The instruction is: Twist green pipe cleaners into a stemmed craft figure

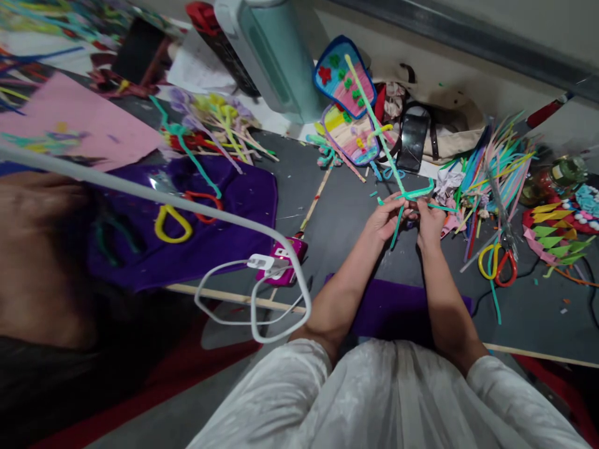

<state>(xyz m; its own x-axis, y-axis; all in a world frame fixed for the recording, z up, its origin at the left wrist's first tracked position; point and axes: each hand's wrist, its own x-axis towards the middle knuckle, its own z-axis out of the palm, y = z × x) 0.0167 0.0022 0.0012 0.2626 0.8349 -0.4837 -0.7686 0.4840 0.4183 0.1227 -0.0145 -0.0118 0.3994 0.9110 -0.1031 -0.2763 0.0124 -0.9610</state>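
Note:
Above the dark grey table, my left hand (387,218) and my right hand (429,223) come close together, fingers pinched on green pipe cleaners (374,118). One long pale green stem slants up and away from my fingers. Several shorter teal pieces cross it at my fingertips, one bent at the right. Part of the crossing is hidden by my fingers. Beyond my hands lie two decorated colourful pieces, one with a blue rim (345,78) and one with a purple rim (353,134). Right of my hands is a heap of loose pipe cleaners (496,159).
Scissors with yellow and red handles (489,262) lie at the right. A white cable (210,209) loops across the left side to a pink power adapter (283,262). Another person's arm (42,262) is at far left, by a purple cloth (253,206). A teal container (281,62) stands behind.

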